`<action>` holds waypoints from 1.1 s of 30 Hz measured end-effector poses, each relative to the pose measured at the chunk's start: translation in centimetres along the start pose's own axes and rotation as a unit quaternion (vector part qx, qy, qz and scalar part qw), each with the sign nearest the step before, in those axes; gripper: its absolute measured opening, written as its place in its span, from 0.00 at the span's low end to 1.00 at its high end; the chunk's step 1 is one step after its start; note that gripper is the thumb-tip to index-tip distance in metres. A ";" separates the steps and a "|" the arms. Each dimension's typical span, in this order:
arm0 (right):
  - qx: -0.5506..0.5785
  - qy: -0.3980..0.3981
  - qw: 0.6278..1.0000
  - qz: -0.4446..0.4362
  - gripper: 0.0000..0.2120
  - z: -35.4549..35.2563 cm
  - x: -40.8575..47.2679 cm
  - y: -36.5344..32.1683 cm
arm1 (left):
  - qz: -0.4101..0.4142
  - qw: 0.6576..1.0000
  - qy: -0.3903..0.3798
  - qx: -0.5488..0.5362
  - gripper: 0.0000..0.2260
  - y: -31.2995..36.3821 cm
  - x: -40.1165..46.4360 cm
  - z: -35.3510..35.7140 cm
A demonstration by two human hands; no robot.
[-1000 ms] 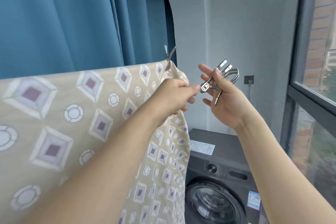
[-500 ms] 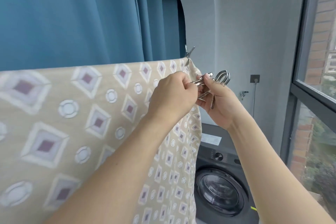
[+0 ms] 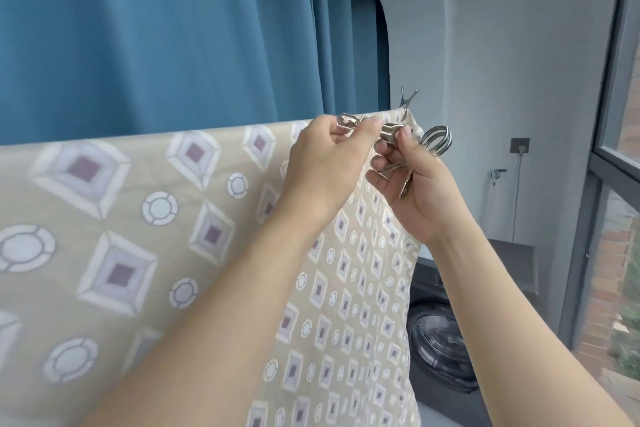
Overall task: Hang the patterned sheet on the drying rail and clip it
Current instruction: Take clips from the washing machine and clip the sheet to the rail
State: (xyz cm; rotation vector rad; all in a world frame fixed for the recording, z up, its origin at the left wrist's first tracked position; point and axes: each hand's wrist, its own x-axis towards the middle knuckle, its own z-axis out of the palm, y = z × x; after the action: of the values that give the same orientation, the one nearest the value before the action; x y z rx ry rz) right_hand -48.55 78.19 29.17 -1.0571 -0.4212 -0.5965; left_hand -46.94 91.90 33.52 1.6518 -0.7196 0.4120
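Hanging over the drying rail, which its top fold hides, the patterned sheet fills the left and middle of the head view, its beige cloth with diamonds and rings falling toward the near edge. One metal clip already stands upright on the fold at the sheet's far right corner. The left hand is curled, thumb and fingers pinching a second metal clip that lies sideways just above the fold. The right hand is also closed, its thumb and forefinger on the right end of that same clip while its other fingers keep a bunch of spare clips against the palm. Half a second ago both hands met lower, in front of the cloth, with the clips bunched together between them; now one clip is drawn out to the left and both hands sit up at the fold. A blue curtain hangs behind the sheet, and a dark washing machine stands below on the right, near the window.
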 end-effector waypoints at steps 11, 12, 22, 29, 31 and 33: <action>0.037 -0.018 0.999 0.012 0.16 8.9 -4.5 0.7 | 0.033 0.999 0.035 -0.025 0.15 3.4 -4.9 -8.2; 0.034 -0.022 0.999 0.012 0.21 9.8 -5.0 0.9 | 0.040 0.998 0.035 -0.025 0.15 3.7 -5.5 -9.0; -0.047 -0.096 0.994 -0.003 0.26 20.8 -7.8 1.6 | 0.120 0.976 0.171 0.055 0.18 7.5 -9.4 -18.5; -0.028 -0.174 0.984 -0.013 0.28 27.1 -8.9 1.8 | 0.164 0.954 0.235 0.084 0.17 9.2 -11.5 -24.8; -0.048 -0.182 0.982 -0.020 0.28 28.5 -9.3 1.8 | 0.181 0.950 0.241 0.081 0.16 9.7 -12.1 -26.2; -0.094 -0.180 0.979 -0.028 0.29 29.7 -9.9 1.6 | 0.194 0.944 0.250 0.098 0.15 10.2 -12.7 -27.6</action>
State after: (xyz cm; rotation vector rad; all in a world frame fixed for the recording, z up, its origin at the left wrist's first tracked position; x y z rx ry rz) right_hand -56.28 107.97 35.22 -1.3449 -0.7226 -0.5003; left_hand -59.77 120.77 38.99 1.4903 -0.6258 1.1708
